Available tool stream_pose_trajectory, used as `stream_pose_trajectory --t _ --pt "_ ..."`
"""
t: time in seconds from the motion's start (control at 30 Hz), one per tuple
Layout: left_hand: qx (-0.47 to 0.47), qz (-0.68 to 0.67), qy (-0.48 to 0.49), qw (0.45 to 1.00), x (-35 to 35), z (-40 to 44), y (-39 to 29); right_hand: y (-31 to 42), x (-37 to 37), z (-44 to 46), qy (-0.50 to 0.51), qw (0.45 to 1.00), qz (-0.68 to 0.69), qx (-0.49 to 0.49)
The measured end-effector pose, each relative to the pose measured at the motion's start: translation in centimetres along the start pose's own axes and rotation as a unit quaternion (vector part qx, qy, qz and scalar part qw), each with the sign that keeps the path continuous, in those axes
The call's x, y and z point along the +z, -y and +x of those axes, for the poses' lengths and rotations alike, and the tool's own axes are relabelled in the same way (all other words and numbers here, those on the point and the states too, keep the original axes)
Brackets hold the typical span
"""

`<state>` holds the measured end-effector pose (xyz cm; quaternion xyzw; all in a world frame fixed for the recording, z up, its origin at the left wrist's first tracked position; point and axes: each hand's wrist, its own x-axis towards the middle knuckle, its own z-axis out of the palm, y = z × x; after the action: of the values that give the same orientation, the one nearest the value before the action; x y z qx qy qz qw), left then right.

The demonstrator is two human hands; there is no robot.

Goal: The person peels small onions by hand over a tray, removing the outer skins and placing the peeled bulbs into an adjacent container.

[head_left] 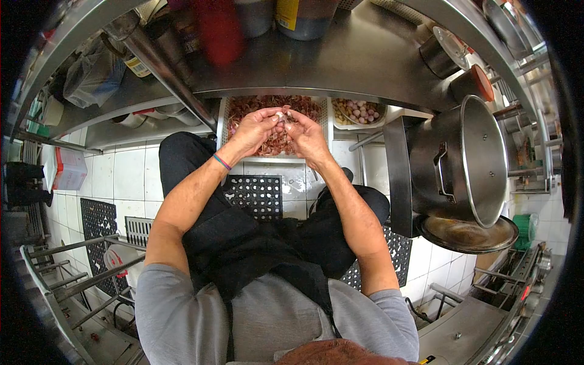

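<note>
Both hands meet over a white crate [331,131] filled with reddish-brown skins [267,146]. My left hand [257,128], a coloured band on its wrist, pinches a small pale shallot [280,114] between thumb and fingers. My right hand [306,135] touches the same spot from the other side, thumb and fingers closed around the shallot and a bit of skin. Whether a knife is held there is too small to tell. Just right of the crate, a white container [359,126] holds peeled pinkish shallots [364,112] and yellowish pieces.
A metal shelf [340,67] with bottles and pots runs above the crate. To the right stand a large steel pot [450,164] and a round lid [471,234]. Black perforated mats [258,190] lie on the white tiles. A metal rack [79,280] is at the lower left.
</note>
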<state>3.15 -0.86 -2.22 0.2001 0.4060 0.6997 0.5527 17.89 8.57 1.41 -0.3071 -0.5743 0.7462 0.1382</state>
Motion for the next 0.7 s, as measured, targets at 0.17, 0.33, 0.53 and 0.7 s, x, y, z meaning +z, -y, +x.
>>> stream_pose_trajectory --t 0.17,0.33,0.53,0.7 --pt "0.001 0.01 -0.005 1.0 -0.4 -0.1 0.4 0.3 0.0 -0.3 0.017 1.0 -0.018 0.013" --pt "0.002 0.008 -0.008 1.0 0.0 -0.1 0.2 -1.0 0.3 0.4 0.006 0.999 -0.019 -0.041" --pt "-0.008 0.037 0.009 0.999 0.0 -0.1 0.2 -0.2 -0.4 0.6 0.008 0.997 0.071 0.028" --pt "-0.011 -0.015 0.011 1.0 0.3 -0.2 -0.3 0.3 -1.0 0.5 0.005 0.984 0.161 0.076"
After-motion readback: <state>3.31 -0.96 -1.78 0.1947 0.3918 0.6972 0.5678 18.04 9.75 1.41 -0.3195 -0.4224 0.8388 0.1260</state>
